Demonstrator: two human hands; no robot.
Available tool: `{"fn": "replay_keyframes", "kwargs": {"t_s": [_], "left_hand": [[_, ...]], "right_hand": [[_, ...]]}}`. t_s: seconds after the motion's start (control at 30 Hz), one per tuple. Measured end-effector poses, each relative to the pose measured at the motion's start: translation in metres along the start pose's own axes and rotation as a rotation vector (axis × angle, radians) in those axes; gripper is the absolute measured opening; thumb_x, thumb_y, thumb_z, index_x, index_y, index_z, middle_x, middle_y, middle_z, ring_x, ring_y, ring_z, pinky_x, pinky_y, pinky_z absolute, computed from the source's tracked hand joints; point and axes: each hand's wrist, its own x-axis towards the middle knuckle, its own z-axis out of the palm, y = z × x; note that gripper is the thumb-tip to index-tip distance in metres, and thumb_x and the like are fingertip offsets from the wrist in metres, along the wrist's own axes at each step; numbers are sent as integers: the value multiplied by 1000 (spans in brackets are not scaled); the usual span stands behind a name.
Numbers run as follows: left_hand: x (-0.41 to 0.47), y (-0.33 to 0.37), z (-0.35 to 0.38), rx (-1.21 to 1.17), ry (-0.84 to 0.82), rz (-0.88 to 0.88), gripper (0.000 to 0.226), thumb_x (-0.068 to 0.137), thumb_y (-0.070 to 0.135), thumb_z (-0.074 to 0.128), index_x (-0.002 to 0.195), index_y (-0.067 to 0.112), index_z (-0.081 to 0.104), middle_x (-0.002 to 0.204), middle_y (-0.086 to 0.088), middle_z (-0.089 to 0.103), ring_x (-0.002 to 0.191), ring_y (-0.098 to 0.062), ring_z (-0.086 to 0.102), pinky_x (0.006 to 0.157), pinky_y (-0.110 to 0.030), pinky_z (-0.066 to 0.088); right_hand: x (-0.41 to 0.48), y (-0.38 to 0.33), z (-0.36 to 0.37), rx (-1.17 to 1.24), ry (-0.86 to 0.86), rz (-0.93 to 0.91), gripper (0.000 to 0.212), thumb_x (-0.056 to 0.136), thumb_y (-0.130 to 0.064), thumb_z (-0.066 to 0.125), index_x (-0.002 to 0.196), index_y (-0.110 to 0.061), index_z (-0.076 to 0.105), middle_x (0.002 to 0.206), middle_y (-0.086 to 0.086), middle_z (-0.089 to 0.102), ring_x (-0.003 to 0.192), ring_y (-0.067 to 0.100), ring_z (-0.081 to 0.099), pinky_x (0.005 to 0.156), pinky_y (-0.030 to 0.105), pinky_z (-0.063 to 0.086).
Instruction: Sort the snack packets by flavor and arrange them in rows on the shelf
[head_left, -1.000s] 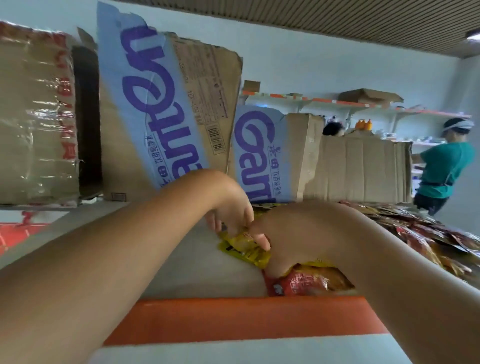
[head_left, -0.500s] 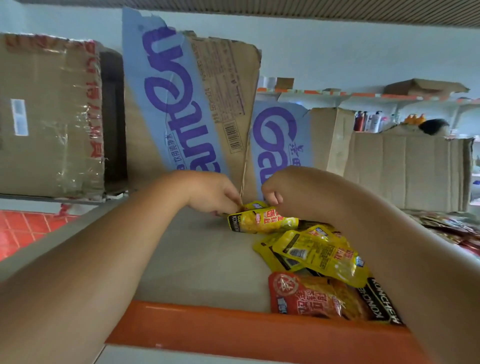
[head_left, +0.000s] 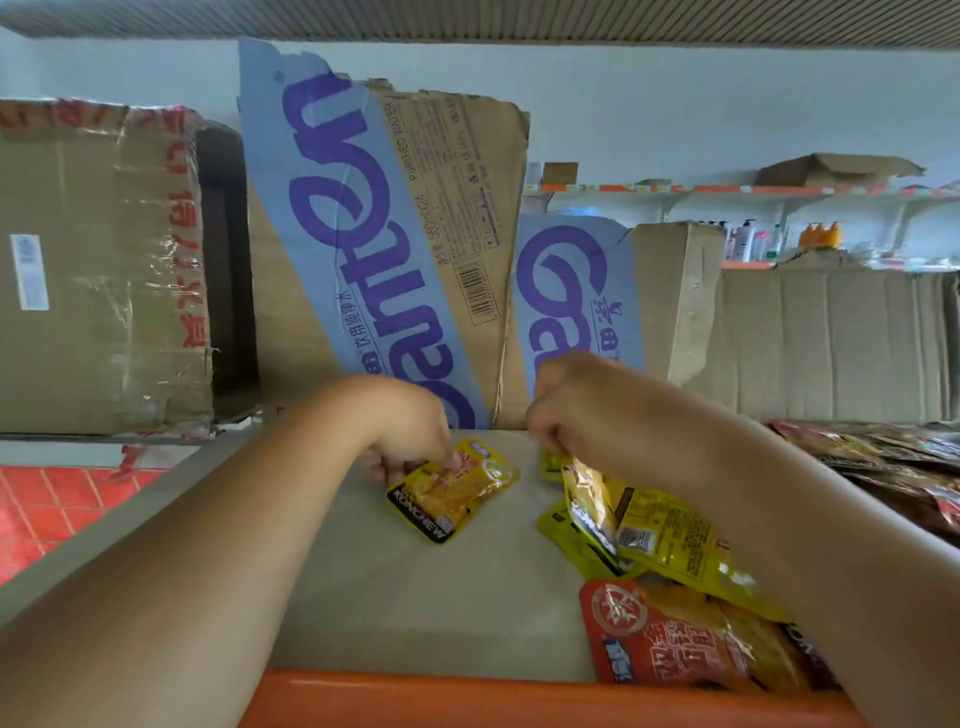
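— Yellow packet (head_left: 451, 494) flat on the shelf (head_left: 415, 597), left hand (head_left: 410, 441) pinching its far end — long axis slanting toward the front.
— Right hand (head_left: 566, 410)? Pinching another yellow packet (head_left: 589, 499), lifted over the pile.

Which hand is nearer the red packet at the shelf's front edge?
Right. The right hand is up by the yellow packets directly behind the red packet; the left hand is off to its left, on a separate yellow packet.

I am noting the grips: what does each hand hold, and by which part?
The left hand pinches a yellow packet by its far edge. The right hand holds another yellow packet by its top end.
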Motion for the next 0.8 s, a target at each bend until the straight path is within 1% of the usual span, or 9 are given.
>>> {"fn": "replay_keyframes", "kwargs": {"t_s": [0.1,0.17,0.23,0.27,0.37,0.43,0.53,0.7,0.8], "left_hand": [[-2,1,5,-141,-130,-101,29,103,36,63,98,7,61,80,-8,65,53,-17,66,51,-27,53],[-5,3,4,-147,-133,-121,33,101,38,67,107,6,61,87,-9,68,60,-19,69,54,-28,55],[-10,8,3,-112,-104,-128,43,96,44,71,114,6,62,95,-8,69,76,-22,74,60,-30,58],[-12,12,2,-81,-81,-123,50,93,51,73,117,7,63,99,-7,69,85,-23,75,63,-30,59],[-20,27,4,43,-29,-115,69,77,70,78,118,16,64,106,-7,69,86,-23,75,66,-28,59],[-23,35,6,114,-6,-111,77,71,72,81,123,19,63,114,-6,69,88,-23,75,71,-28,60],[-22,38,8,100,19,-73,77,72,62,86,130,20,60,124,-7,65,97,-24,73,84,-36,64],[-22,24,2,108,-15,-107,61,71,58,89,114,23,62,114,-7,68,96,-24,74,83,-38,64],[-23,16,0,84,-58,-115,58,69,49,93,113,24,65,115,-5,65,98,-20,70,76,-37,65]], "right_hand": [[1,-14,13,-47,-134,-41,46,86,-1,57,107,-40,70,125,-6,48,112,21,49,91,38,47],[-3,-17,11,22,-145,-7,43,96,-8,52,117,-43,67,126,-8,49,110,21,54,89,39,48],[-9,-18,7,35,-129,33,15,101,-32,52,104,-37,66,108,-8,51,97,21,57,74,35,45],[-12,-18,6,41,-155,51,16,98,-47,55,97,-33,62,100,-9,52,91,19,57,68,32,41],[-17,-23,5,41,-275,96,48,79,-77,60,78,-32,46,87,-11,50,76,7,48,60,29,35],[-17,-26,7,33,-274,74,47,79,-74,64,75,-32,43,86,-10,50,74,6,46,59,28,36],[-16,-25,7,49,-246,31,34,85,-59,66,86,-28,53,91,-7,54,76,8,50,58,26,37],[-14,-27,11,189,-257,59,44,82,-69,66,94,-26,59,93,-8,54,80,8,52,60,28,35],[-10,-30,18,188,-214,16,30,85,-57,68,92,-30,56,92,-10,53,79,8,52,60,28,36]]}}
